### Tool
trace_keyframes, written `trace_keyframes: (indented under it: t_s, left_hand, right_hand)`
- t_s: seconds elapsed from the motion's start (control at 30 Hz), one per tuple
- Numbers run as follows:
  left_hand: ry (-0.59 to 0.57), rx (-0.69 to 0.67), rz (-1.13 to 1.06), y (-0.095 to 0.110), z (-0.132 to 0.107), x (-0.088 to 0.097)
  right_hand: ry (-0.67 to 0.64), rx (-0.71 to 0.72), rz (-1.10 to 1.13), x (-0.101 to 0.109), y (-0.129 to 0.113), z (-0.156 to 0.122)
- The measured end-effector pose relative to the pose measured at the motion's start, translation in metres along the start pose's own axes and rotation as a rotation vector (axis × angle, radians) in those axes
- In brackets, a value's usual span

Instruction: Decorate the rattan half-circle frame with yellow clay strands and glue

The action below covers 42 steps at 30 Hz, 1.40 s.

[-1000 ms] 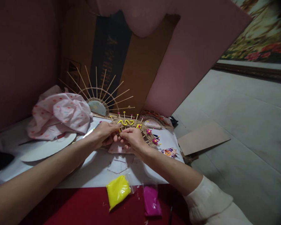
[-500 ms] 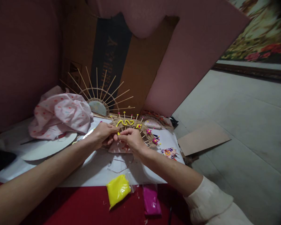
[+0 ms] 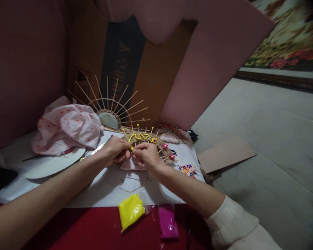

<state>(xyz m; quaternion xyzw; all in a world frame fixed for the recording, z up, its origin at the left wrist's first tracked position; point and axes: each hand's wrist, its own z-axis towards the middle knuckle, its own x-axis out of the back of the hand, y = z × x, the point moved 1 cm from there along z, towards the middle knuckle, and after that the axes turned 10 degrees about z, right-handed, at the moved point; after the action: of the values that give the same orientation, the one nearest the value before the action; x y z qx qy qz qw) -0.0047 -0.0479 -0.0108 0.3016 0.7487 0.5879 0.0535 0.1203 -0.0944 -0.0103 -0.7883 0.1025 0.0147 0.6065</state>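
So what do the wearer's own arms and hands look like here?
The left hand and right hand are ungloved, with no watch or bracelet visible. The right arm has a loose cream sleeve with a flounced edge near the elbow; no sleeve shows on the left arm.

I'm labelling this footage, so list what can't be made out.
All in the head view:
Exact grip on the yellow strand: fingers of the left hand and right hand cover it.
Lower left part of the woven arch: behind both hands.
Cardboard lettering: blurred, dim.
Dark object: cut off by the left edge.
Framed picture: cut off by the top edge.
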Motion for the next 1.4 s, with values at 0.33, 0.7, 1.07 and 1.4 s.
trace_keyframes:
  t_s: [0.33, 0.7, 1.07, 1.4]
  left_hand:
    - [0.119, 0.032, 0.057, 0.003, 0.003, 0.004]
    - [0.325, -0.088, 0.236, 0.002, 0.011, 0.009]
    - [0.56, -0.181, 0.876, 0.001, -0.002, 0.016]
    - [0.557, -0.378, 1.125, -0.007, -0.003, 0.008]
  right_hand:
    - [0.087, 0.259, -0.262, 0.02, -0.01, 0.02]
    - [-0.007, 0.621, -0.896, 0.035, -0.033, 0.035]
    - [-0.062, 0.79, -1.156, 0.023, -0.033, 0.041]
    - [-0.085, 0.784, -1.235, 0.017, -0.033, 0.039]
